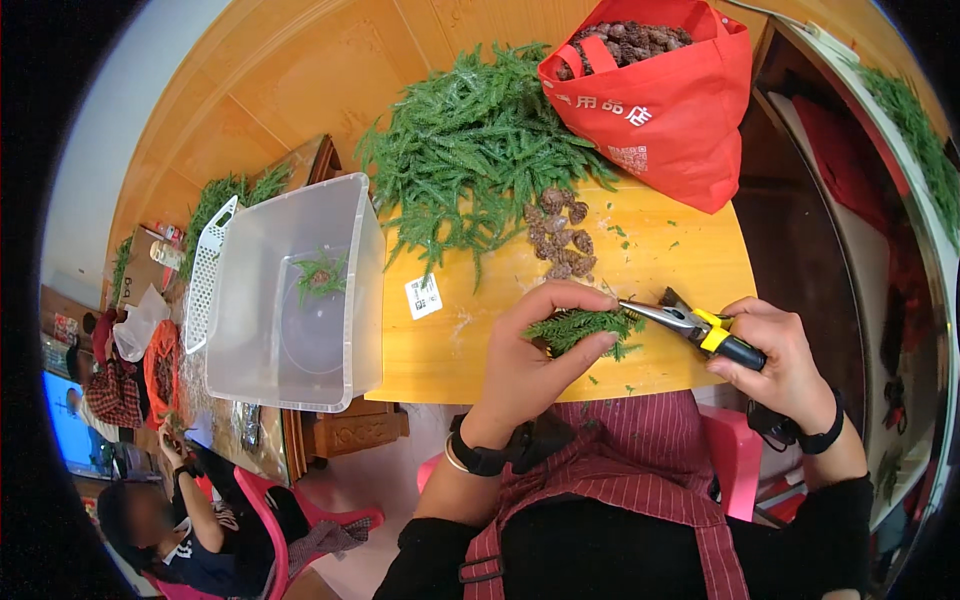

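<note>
While the left hand (535, 345) curls its fingers around a small bundle of green sprigs (583, 328) above the near edge of the yellow table (690, 255), the right hand (775, 355) is closed on the yellow-and-black handles of a pair of pliers (695, 328). The plier tips meet the bundle at its right end. A pile of green branches (470, 150) lies at the far side of the table, with brown cones (560, 235) beside it. A red bag (665, 100) filled with cones stands at the far right corner. A clear plastic bin (290, 290) sits to the left.
</note>
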Demonstrator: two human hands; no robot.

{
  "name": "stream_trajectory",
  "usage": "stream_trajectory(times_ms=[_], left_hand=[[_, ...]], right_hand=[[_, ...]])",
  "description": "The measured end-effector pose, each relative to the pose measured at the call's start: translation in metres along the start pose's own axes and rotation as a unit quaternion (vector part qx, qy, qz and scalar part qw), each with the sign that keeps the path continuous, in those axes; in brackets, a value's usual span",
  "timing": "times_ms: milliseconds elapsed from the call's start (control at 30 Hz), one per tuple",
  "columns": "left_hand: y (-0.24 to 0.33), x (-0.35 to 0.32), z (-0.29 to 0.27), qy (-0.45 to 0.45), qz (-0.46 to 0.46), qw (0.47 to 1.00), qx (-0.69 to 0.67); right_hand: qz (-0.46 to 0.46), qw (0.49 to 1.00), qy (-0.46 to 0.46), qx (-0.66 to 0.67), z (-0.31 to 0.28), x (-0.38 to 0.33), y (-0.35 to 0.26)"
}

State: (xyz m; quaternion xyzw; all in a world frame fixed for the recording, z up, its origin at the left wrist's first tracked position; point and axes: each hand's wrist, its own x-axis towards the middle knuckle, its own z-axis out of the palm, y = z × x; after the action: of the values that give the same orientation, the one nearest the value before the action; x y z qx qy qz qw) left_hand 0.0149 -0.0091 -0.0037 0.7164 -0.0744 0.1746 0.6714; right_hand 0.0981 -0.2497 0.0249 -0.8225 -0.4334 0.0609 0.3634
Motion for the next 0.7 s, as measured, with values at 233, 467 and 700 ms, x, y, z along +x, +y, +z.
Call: stream_trajectory(times_ms=[233, 467, 700], left_hand=[[-0.008, 0.002, -0.005, -0.016, 0.045, 0.999, 0.017], [-0.006, 0.006, -0.003, -0.029, 0.072, 0.997, 0.027], [-0.005, 0.005, -0.005, -0.051, 0.078, 0.995, 0.033]], right_hand=[[0.019, 0.995, -0.073, 0.070, -0.008, 0.000, 0.004], [0.149, 0.923, -0.231, 0.270, -0.019, 0.001, 0.017], [0.288, 0.764, -0.348, 0.460, -0.026, 0.015, 0.017]])
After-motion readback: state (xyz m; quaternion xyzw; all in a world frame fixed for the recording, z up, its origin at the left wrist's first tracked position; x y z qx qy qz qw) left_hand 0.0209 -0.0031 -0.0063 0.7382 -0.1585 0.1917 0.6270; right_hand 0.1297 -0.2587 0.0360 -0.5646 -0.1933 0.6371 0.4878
